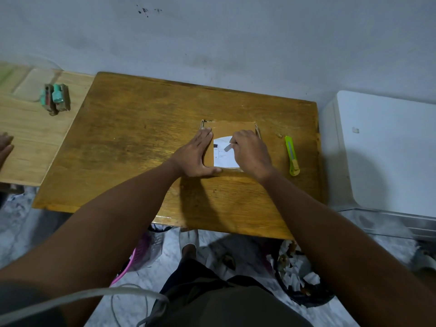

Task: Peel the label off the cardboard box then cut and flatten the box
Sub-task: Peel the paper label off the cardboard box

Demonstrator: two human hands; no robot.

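at the far left edge we saw part of another person's hand (5, 147) resting on a pale wooden board (30, 142), and farther back on that board sat a small green and brown block (56, 99). next to the board stood the darker wooden table (132, 142), and on it, right of the middle, lay the cardboard box (232, 128), flat side up. our left hand (197, 156) lay open and spread flat against the box's left side, fingers pointing away from us and the thumb running along its near edge, gripping nothing. the white label (223, 158) sat on top of the box between our two hands, its far corner lifted. our right hand (251, 152) was curled over the label's right part, fingertips pinched on a small grey strip at that lifted corner. just right of the box, apart from it, lay a green box cutter (291, 155) on the table. beyond the table's right edge stood a white cabinet (387, 147).
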